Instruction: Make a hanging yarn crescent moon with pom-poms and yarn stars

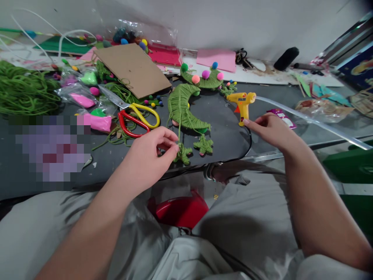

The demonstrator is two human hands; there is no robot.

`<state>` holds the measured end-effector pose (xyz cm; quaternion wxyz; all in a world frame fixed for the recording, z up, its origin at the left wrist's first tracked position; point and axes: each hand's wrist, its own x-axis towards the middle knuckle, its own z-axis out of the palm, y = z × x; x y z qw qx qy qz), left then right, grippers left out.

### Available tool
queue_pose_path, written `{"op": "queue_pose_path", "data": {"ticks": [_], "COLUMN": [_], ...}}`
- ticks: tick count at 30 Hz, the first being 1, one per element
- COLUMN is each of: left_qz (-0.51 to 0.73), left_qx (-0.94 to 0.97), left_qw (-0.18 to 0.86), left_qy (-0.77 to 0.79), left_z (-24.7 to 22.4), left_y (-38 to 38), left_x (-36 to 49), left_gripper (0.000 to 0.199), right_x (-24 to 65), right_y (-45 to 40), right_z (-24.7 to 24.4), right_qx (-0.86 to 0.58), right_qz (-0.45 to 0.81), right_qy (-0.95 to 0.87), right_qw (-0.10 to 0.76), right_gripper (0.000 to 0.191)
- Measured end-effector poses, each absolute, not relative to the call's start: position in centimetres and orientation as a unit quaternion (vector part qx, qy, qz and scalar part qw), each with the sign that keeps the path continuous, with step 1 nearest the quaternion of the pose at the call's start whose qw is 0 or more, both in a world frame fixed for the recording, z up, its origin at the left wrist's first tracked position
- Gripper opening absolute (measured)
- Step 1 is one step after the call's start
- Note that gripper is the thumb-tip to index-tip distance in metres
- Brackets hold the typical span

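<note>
My left hand [154, 153] pinches a strand of green yarn [180, 132] between thumb and fingertips. The strand runs up to a crescent moon [178, 105] wrapped in green yarn, and a small yarn-wrapped star [183, 154] lies right under the fingertips. Another yarn star [204, 144] lies just right of it. My right hand [269, 128] is beside a yellow hot glue gun [242, 102], its thumb tip at the bottom of the handle. The fingers are loosely bent and apart, not wrapped round the gun. A clear glue stick [309, 120] extends from the gun's back.
Scissors [136, 116] with red and yellow handles lie left of the moon. Behind are a second crescent [214, 79] with pompoms, and cardboard [134, 70]. Green yarn [26, 87] heaps at far left. The gun's black cord [249, 144] curves along the table's front edge.
</note>
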<state>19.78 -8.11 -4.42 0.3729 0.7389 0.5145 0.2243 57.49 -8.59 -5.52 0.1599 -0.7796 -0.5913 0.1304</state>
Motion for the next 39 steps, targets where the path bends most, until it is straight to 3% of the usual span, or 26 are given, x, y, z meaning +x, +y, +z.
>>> {"op": "queue_pose_path", "data": {"ticks": [3,8,11,18,25,39], "left_qz": [0.225,0.222,0.221,0.230,0.249,0.247], "left_qx": [0.737,0.735,0.736,0.729,0.721,0.708], "left_qw": [0.378,0.380,0.379,0.387,0.416,0.428], "left_qy": [0.513,0.515,0.516,0.515,0.495,0.505], "left_z": [-4.5,-4.6,-4.7,-4.5,-4.6,-5.1], "left_y": [-8.1,-8.1,-8.1,-8.1,-8.2,-7.9], "left_x": [19.8,19.8,19.9,19.9,20.0,20.0], "left_gripper": [0.023,0.023,0.025,0.028,0.024,0.024], "right_x": [56.3,54.5,52.1,43.0,40.0,39.6], "right_y": [-9.5,-9.8,-9.4,-7.3,-5.1,-4.9], "right_z": [-3.7,-1.9,-1.6,-2.3,-4.1,-4.1], "right_qx": [-0.837,-0.772,-0.687,-0.519,-0.467,-0.457], "right_qz": [0.114,0.220,0.282,0.378,0.398,0.453], "right_qy": [-0.526,-0.595,-0.665,-0.721,-0.739,-0.729], "right_qw": [0.101,0.045,0.080,0.260,0.278,0.234], "right_gripper": [0.053,0.057,0.052,0.040,0.022,0.018]}}
